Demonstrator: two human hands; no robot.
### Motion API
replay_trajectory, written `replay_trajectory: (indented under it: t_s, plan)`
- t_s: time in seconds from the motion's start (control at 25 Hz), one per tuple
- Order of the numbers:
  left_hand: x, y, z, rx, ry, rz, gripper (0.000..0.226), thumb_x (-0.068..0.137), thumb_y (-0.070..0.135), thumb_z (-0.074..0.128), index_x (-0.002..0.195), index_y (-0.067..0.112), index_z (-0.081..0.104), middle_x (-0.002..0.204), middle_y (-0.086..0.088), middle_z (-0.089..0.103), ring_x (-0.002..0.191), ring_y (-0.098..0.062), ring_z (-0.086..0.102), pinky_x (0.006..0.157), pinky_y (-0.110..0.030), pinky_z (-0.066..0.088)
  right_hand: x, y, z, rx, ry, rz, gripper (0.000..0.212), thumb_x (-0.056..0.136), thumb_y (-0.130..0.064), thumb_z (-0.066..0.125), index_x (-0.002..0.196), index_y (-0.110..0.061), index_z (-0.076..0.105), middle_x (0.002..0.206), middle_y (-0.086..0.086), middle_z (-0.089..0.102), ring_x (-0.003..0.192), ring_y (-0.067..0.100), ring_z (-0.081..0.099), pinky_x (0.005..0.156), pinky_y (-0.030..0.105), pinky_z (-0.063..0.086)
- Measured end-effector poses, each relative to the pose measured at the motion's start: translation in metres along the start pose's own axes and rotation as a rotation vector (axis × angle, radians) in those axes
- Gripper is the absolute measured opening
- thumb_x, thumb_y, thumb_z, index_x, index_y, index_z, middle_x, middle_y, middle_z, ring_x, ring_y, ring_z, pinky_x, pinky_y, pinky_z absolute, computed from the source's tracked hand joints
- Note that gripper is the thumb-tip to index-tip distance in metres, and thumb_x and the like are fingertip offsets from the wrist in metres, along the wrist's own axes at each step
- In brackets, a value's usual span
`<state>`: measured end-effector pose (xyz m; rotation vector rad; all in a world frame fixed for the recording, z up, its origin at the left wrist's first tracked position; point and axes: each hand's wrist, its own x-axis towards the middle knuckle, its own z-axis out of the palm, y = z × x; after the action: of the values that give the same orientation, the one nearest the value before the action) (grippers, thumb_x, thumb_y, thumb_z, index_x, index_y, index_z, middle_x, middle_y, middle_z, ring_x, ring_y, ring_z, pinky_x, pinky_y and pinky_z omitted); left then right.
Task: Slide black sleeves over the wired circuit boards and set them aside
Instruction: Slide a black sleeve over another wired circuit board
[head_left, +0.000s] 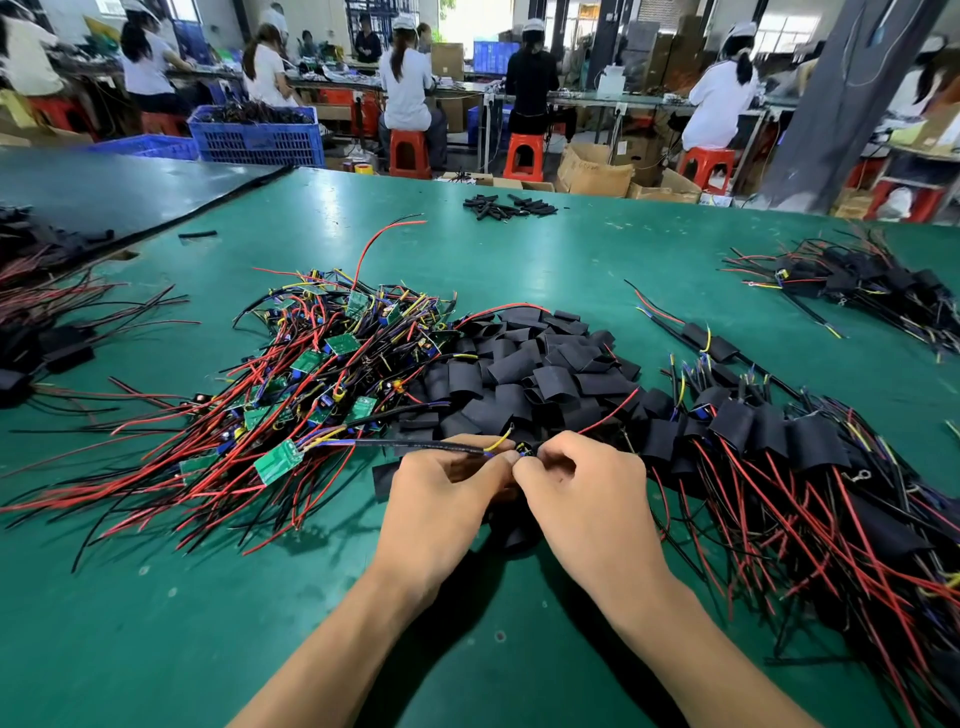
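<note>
Both hands work at 6 o'clock: left hand (447, 493) and right hand (582, 493), fingers curled, pinch the wires (431, 444) of one board (278, 460), which trails at 9. Sleeves (519, 374) heap at 12. Judged light and limp; hold wires, spare components.

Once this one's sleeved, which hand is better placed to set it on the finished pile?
Probably the right hand. The pile of sleeved boards lies just beside it on the right, while the left hand, also pinching the wires, would have to cross over.
</note>
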<state>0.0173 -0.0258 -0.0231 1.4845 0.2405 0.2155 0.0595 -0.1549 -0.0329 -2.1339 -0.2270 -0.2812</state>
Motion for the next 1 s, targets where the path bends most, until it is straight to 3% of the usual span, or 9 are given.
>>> replay_trajectory:
  t_s: [0.16,0.24,0.32,0.48,0.64,0.76,0.88,1.0]
  plan:
    - [0.003,-0.002,0.0,-0.003,0.049,-0.034,0.006,0.087,0.011,0.073,0.087,0.013,0.079,0.087,-0.007,0.078,0.088,-0.022,0.075,0.084,-0.035,0.059,-0.004,-0.005,0.002,0.121,-0.025,-0.018,0.014,0.073,-0.031,0.059,0.065,-0.019,0.063,0.05,-0.008,0.058,0.05,0.009,0.05,0.049,0.014,0.037]
    - [0.004,-0.003,0.0,0.014,0.062,-0.048,0.007,0.088,0.013,0.072,0.087,0.012,0.079,0.086,-0.007,0.078,0.089,-0.024,0.075,0.086,-0.038,0.059,-0.007,-0.01,0.003,0.187,-0.044,-0.013,0.013,0.073,-0.029,0.057,0.067,-0.02,0.064,0.049,-0.003,0.056,0.047,0.013,0.049,0.047,0.019,0.041]
    - [0.004,-0.003,-0.001,-0.069,0.071,-0.082,0.008,0.09,0.011,0.071,0.09,0.007,0.078,0.089,-0.014,0.077,0.085,-0.026,0.076,0.081,-0.036,0.061,-0.005,-0.012,0.002,0.233,-0.031,0.051,0.01,0.073,-0.029,0.057,0.068,-0.024,0.065,0.052,0.0,0.059,0.053,0.022,0.056,0.052,0.027,0.047]
    - [0.009,0.001,-0.004,-0.385,0.097,-0.138,0.016,0.091,0.006,0.067,0.099,-0.008,0.069,0.096,-0.023,0.074,0.084,-0.027,0.075,0.072,-0.026,0.061,0.008,-0.003,-0.007,0.324,0.017,0.244,0.015,0.084,-0.024,0.06,0.07,-0.02,0.064,0.062,0.007,0.064,0.046,0.021,0.057,0.051,0.031,0.046]
    - [0.009,0.008,-0.008,-0.552,0.04,-0.202,0.019,0.081,0.013,0.072,0.091,-0.003,0.075,0.093,-0.022,0.074,0.082,-0.022,0.075,0.068,-0.023,0.059,0.011,-0.002,-0.007,0.459,0.006,0.321,0.045,0.09,-0.049,0.062,0.074,-0.007,0.063,0.062,0.002,0.066,0.044,0.017,0.056,0.049,0.033,0.043]
    - [0.008,0.013,-0.009,-0.565,-0.044,-0.272,0.012,0.075,0.016,0.072,0.078,0.009,0.081,0.086,-0.017,0.076,0.074,-0.017,0.075,0.061,-0.021,0.058,0.012,-0.007,-0.005,0.652,-0.027,0.259,0.035,0.1,-0.039,0.057,0.075,-0.018,0.072,0.066,0.0,0.066,0.046,0.014,0.049,0.048,0.025,0.037]
    - [0.006,0.013,-0.007,-0.504,-0.129,-0.318,0.014,0.073,0.019,0.073,0.081,0.012,0.082,0.086,-0.011,0.076,0.069,-0.015,0.074,0.058,-0.022,0.058,0.014,-0.014,-0.006,0.927,-0.128,0.288,0.033,0.098,-0.039,0.055,0.082,-0.022,0.078,0.07,0.006,0.064,0.045,0.013,0.039,0.051,0.028,0.029]
    - [0.007,0.014,-0.009,-0.478,-0.15,-0.315,0.016,0.072,0.02,0.074,0.081,0.009,0.081,0.082,-0.009,0.074,0.062,-0.015,0.072,0.056,-0.022,0.057,0.014,-0.013,-0.006,0.924,-0.196,0.304,0.037,0.099,-0.039,0.053,0.08,-0.022,0.079,0.072,0.006,0.066,0.044,0.014,0.039,0.052,0.031,0.027]
